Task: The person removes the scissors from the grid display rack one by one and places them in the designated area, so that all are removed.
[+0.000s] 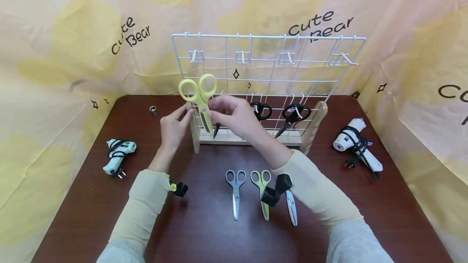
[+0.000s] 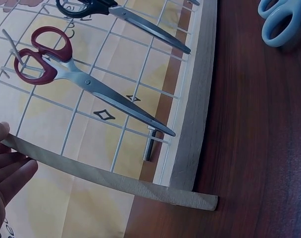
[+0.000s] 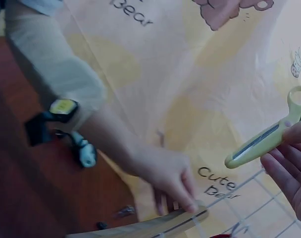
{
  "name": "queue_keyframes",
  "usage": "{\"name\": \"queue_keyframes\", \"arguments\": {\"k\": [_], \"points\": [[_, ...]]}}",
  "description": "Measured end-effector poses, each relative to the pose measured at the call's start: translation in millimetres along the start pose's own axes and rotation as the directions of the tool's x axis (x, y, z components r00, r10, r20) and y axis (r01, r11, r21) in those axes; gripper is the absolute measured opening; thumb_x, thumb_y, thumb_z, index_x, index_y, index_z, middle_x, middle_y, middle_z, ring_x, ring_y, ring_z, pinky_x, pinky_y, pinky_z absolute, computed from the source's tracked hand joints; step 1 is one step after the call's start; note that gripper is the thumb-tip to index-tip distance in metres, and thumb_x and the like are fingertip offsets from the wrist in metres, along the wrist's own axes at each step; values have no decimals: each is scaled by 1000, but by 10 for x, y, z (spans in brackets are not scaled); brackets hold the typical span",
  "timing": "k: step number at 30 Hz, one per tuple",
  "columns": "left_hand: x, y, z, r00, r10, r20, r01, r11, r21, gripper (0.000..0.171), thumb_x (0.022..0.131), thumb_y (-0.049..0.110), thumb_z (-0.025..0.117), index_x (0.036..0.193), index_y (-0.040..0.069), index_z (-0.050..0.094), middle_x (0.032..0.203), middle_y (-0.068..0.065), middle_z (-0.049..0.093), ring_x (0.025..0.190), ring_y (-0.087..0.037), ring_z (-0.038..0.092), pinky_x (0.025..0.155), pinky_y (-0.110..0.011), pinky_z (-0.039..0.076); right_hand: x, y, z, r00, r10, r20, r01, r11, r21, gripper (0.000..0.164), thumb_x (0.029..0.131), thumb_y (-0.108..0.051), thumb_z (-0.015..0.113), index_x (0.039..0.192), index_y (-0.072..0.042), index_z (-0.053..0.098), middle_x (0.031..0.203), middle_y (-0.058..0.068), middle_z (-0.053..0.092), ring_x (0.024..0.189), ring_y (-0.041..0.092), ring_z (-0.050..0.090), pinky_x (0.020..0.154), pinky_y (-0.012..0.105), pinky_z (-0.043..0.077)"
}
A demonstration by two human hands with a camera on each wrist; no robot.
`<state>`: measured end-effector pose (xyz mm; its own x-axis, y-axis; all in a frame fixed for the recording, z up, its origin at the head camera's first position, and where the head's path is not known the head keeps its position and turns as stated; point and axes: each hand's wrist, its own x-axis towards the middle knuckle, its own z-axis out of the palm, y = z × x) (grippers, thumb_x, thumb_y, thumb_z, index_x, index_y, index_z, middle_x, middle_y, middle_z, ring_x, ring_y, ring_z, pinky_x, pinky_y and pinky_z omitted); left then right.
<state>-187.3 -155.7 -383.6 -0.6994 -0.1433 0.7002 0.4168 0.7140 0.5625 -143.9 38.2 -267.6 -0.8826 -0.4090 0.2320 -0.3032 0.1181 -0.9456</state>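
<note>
My right hand (image 1: 235,116) pinches a pair of yellow scissors (image 1: 202,101) near the pivot. Their finger loops point up and the blades down, in front of the rack's upper left. My left hand (image 1: 172,131) grips the top of the left wooden upright (image 2: 101,171) of the white wire rack (image 1: 250,80) between thumb and fingers. Red-handled scissors (image 2: 83,79) hang on the lower grid; in the head view my right hand mostly covers them. Two black-handled scissors hang farther right, one pair (image 1: 291,114) near the right upright, the other partly behind my right hand.
Grey-blue scissors (image 1: 235,194), yellow-green scissors (image 1: 264,185) and light blue scissors (image 1: 291,208) lie on the table in front. Corded white tools lie left (image 1: 118,155) and right (image 1: 356,143). Hooks (image 1: 243,56) line the rack's upper grid. A small metal piece (image 1: 153,110) lies back left.
</note>
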Motion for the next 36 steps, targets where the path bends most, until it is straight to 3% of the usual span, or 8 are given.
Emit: {"name": "queue_keyframes", "arguments": {"k": [6,11,14,18,24,32,36], "points": [[4,0,-1,1000,4,2,-4,1000,2,21,75,18,63,92,7,67,79,-9,66,69,-21,63,58,-33,46,-272,222,13,993,107,57,-111,990,81,17,76,-3,60,92,4,59,82,13,60,67,17,59,64,34,49],[17,2,-2,1000,17,6,-17,1000,-1,22,77,22,62,91,6,68,78,-9,66,67,-20,62,58,-32,46,-498,496,52,968,228,103,-232,973,25,16,76,-6,61,90,2,60,80,12,62,65,19,60,64,33,49],[22,5,0,1000,18,7,-18,1000,1,23,77,23,62,92,6,67,78,-9,66,67,-20,62,58,-32,46,-628,681,100,938,321,129,-325,946,7,17,75,-7,61,90,2,60,80,12,63,64,20,61,61,30,49],[28,5,-1,1000,20,0,-20,1000,9,23,77,23,62,91,6,67,79,-10,66,69,-22,62,58,-33,46,-784,943,209,876,448,177,-468,879,91,19,74,-4,61,89,7,58,78,16,63,62,24,61,59,34,49],[29,-7,-3,1000,15,1,-15,1000,14,24,77,24,62,91,6,67,79,-9,66,68,-22,62,58,-34,45,-954,1252,420,800,558,223,-596,783,180,19,72,-1,62,86,10,56,70,11,63,53,14,58,61,37,49],[2,9,-11,1000,3,16,-3,1000,-3,23,77,22,62,92,5,67,80,-9,66,67,-21,62,57,-33,45,-1076,1435,675,743,622,245,-660,741,121,12,70,-1,63,78,7,59,60,10,61,48,12,57,52,29,49],[-3,22,-13,1000,2,22,-1,1000,-6,23,77,23,61,92,5,67,79,-9,66,66,-19,62,56,-32,45,-1093,1469,765,729,639,247,-675,730,105,10,70,1,63,76,7,60,60,15,61,49,14,59,51,28,49]]}}
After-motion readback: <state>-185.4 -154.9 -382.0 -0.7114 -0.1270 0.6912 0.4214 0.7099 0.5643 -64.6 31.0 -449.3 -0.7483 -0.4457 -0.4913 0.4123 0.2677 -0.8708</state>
